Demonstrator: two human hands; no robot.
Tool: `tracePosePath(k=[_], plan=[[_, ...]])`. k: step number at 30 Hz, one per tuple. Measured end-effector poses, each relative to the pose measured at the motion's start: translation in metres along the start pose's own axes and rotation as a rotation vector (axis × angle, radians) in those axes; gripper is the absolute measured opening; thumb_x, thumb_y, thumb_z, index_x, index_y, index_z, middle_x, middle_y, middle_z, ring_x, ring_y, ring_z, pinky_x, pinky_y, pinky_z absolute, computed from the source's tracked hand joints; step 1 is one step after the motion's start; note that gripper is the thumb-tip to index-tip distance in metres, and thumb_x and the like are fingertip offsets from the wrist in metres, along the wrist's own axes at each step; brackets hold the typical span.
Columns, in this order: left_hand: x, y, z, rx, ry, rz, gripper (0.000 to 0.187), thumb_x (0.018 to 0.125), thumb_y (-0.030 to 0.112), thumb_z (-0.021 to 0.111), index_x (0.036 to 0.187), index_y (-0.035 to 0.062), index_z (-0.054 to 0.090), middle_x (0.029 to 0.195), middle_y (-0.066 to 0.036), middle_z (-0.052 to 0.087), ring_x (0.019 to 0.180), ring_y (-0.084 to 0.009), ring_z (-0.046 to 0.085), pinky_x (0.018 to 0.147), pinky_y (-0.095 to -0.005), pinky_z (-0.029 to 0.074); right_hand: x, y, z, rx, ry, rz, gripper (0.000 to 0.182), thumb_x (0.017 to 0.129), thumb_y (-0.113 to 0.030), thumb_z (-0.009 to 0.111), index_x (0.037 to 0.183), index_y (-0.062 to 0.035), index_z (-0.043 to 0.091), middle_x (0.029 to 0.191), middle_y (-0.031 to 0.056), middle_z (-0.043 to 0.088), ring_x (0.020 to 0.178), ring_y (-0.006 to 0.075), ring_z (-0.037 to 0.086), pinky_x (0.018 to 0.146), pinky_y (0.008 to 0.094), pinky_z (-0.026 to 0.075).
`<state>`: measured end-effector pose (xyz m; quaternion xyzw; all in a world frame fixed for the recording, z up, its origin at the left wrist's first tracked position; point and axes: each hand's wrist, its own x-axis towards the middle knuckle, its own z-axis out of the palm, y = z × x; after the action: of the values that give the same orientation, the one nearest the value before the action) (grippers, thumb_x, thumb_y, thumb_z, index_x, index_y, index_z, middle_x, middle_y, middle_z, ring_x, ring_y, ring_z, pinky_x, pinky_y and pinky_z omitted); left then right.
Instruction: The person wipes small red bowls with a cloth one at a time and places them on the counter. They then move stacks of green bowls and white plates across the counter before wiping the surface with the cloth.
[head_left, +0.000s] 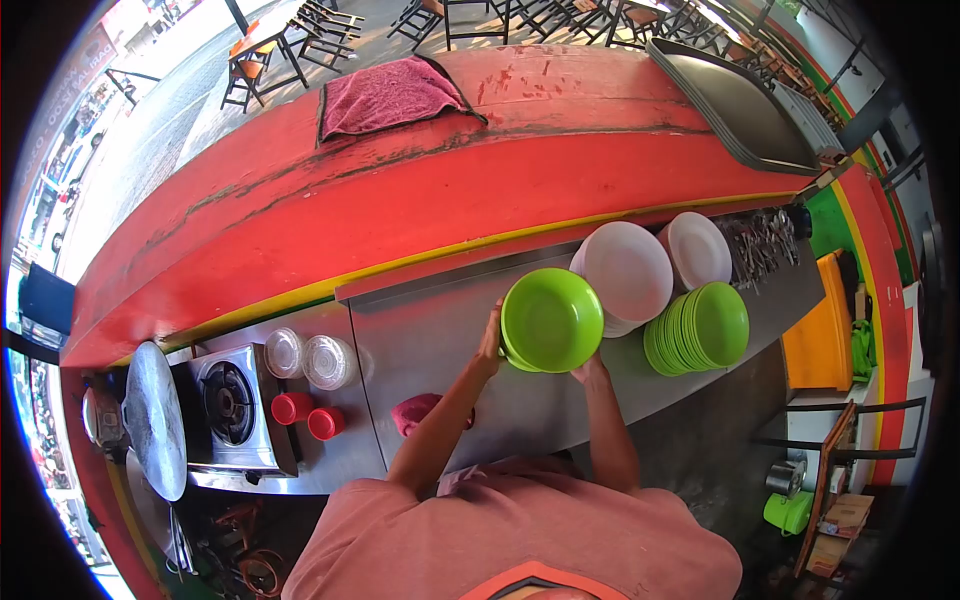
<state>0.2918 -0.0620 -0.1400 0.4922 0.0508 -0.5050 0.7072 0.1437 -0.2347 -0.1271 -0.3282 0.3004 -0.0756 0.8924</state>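
Note:
Over the steel counter, a bright green bowl (552, 318) is held between my two hands, its inside facing up; a second rim edge shows along its lower side. My left hand (490, 338) grips its left side, fingers wrapped at the rim. At the lower right edge, my right hand (591, 370) supports it, fingers partly hidden beneath. Just beyond it stands a tall stack of white bowls or plates (628, 270), and to the right leans a stack of green plates (722, 322). A smaller white stack (700, 250) sits farther back.
A gas stove (232, 405), clear plastic lids (328, 361) and red cups (325, 423) occupy the left. A dark red cloth (414, 412) lies by my left forearm. Cutlery (768, 245) is piled at the right end. The red ledge carries a cloth (395, 97) and trays (735, 105).

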Motion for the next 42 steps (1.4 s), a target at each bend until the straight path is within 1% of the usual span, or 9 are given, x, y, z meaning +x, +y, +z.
tracePosePath(k=[6,13,14,17,23,27,31,36,42], plan=[[-0.034,0.021,-0.029,-0.041,0.038,0.115,0.080,0.093,0.073,0.027,0.146,0.0146,0.040,0.140,-0.011,0.052,0.122,-0.0260,0.057,0.089,-0.0447,0.056,0.011,0.017,0.046,0.006,-0.066,0.059,0.050,0.099,-0.035,0.053,0.140,-0.0077,0.044,0.128,0.0060,0.057,0.114,0.0165,0.059,0.090,0.0358,0.055],[-0.089,0.046,-0.099,-0.234,0.067,0.330,0.063,0.098,0.053,0.043,0.142,0.0075,0.043,0.133,-0.013,0.057,0.113,-0.0263,0.063,0.088,-0.0424,0.058,0.014,0.047,0.151,-0.240,-0.164,0.125,0.046,0.099,-0.031,0.052,0.139,-0.0073,0.046,0.123,0.0080,0.060,0.096,0.0174,0.067,0.062,0.0323,0.059],[-0.104,0.056,-0.100,-0.216,0.089,0.361,0.063,0.098,0.054,0.042,0.141,0.0076,0.044,0.132,-0.013,0.057,0.112,-0.0262,0.063,0.087,-0.0427,0.058,0.017,0.056,0.160,-0.229,-0.161,0.174,0.048,0.100,-0.038,0.049,0.135,-0.0061,0.049,0.124,0.0096,0.061,0.106,0.0177,0.064,0.082,0.0370,0.058],[-0.145,0.080,-0.108,-0.095,0.132,0.416,0.070,0.096,0.064,0.034,0.139,0.0096,0.048,0.130,-0.011,0.060,0.111,-0.0252,0.064,0.083,-0.0438,0.059,0.020,0.074,0.194,-0.269,-0.221,0.211,0.053,0.099,-0.045,0.048,0.137,-0.0094,0.048,0.124,0.0083,0.061,0.106,0.0180,0.064,0.074,0.0399,0.059],[-0.176,0.076,-0.163,-0.118,0.081,0.598,0.055,0.095,0.043,0.054,0.135,0.0060,0.048,0.128,-0.012,0.058,0.111,-0.0271,0.063,0.083,-0.0445,0.060,0.032,0.109,0.230,-0.379,-0.307,0.351,0.074,0.092,-0.074,0.029,0.138,-0.0191,0.048,0.125,0.0044,0.061,0.111,0.0165,0.062,0.076,0.0424,0.056],[-0.179,0.073,-0.197,-0.203,0.203,0.351,0.063,0.095,0.058,0.043,0.134,0.0083,0.048,0.121,-0.012,0.062,0.098,-0.0275,0.068,0.067,-0.0424,0.061,0.028,0.121,0.247,-0.401,-0.375,0.375,0.082,0.088,-0.081,0.025,0.140,-0.0212,0.047,0.130,0.0051,0.059,0.113,0.0184,0.060,0.079,0.0443,0.054],[-0.182,0.073,-0.200,-0.165,0.262,0.302,0.073,0.090,0.069,0.042,0.137,0.0132,0.045,0.130,-0.013,0.055,0.111,-0.0309,0.060,0.074,-0.0505,0.055,0.037,0.131,0.240,-0.381,-0.401,0.405,0.089,0.085,-0.084,0.024,0.147,-0.0216,0.040,0.145,0.0076,0.047,0.130,0.0248,0.048,0.096,0.0570,0.044],[-0.185,0.062,-0.196,-0.247,0.322,0.229,0.087,0.084,0.080,0.038,0.144,0.0176,0.038,0.145,-0.013,0.042,0.130,-0.0331,0.044,0.096,-0.0593,0.038,0.020,0.135,0.228,-0.333,-0.199,0.373,0.092,0.085,-0.083,0.028,0.149,-0.0174,0.035,0.147,0.0131,0.044,0.133,0.0300,0.045,0.106,0.0583,0.036],[-0.199,-0.002,-0.200,-0.467,0.606,0.320,0.089,0.087,0.073,0.042,0.151,0.0121,0.027,0.147,-0.015,0.039,0.126,-0.0330,0.048,0.108,-0.0507,0.031,0.000,0.143,0.147,-0.160,-0.031,0.341,0.092,0.086,-0.079,0.039,0.149,-0.0121,0.033,0.145,0.0170,0.044,0.130,0.0339,0.046,0.106,0.0551,0.037]])
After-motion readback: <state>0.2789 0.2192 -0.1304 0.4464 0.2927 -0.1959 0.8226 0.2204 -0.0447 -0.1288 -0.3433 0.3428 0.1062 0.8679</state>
